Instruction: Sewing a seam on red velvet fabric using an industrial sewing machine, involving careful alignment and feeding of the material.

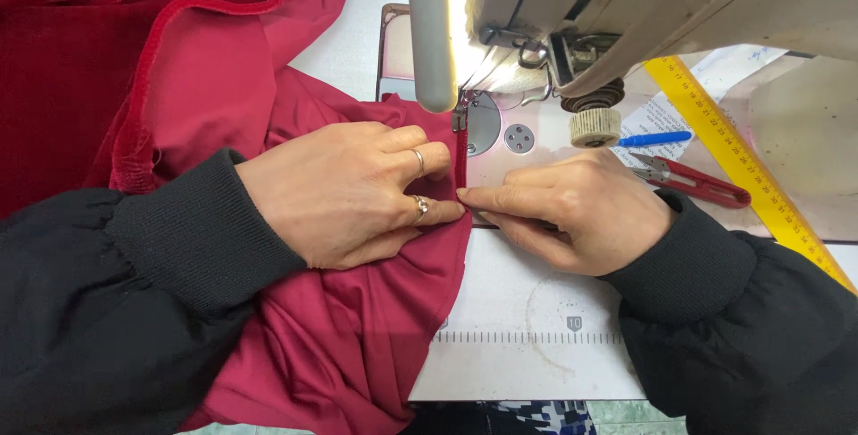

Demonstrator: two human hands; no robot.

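Observation:
Crimson fabric (349,328) lies across the left half of the sewing table, with a dark red velvet part (63,68) at the far left. Its folded edge (461,160) runs up to the presser foot (460,118) of the sewing machine (626,6). My left hand (344,194), with two rings, lies flat on the fabric and presses it beside the fold. My right hand (576,207) pinches the edge of the fold from the right, just in front of the foot. Both wrists wear black knit cuffs.
Red thread snips (693,182) and a blue pen (652,139) lie right of the needle plate (483,124). A yellow ruler (746,167) runs diagonally along the right. A white table surface (527,310) with a printed scale sits in front.

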